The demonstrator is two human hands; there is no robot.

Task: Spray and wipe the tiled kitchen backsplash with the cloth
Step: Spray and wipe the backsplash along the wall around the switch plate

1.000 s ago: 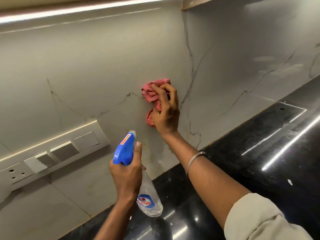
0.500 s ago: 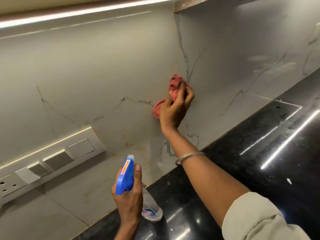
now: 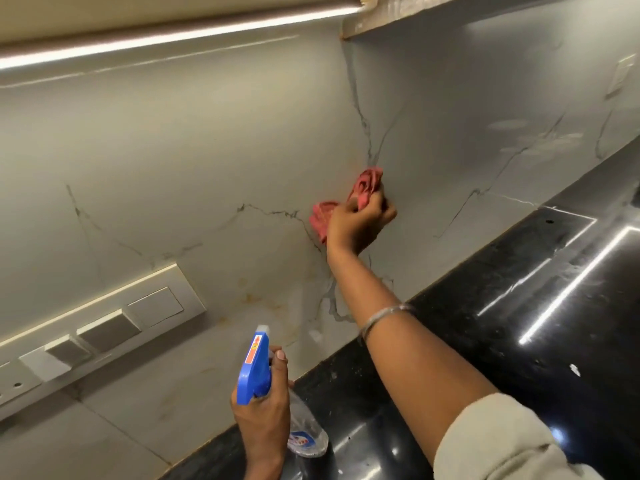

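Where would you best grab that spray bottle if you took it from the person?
Probably by the clear body of the spray bottle, coming from the right, counter side. The left hand already wraps the neck under the blue trigger head, and the nozzle points at the backsplash, so only the lower body is free.

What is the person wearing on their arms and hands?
The right hand is bare, with a thin silver metal bangle on the forearm and a pale beige rolled-up sleeve near the elbow. The left hand is bare too, without rings or gloves.
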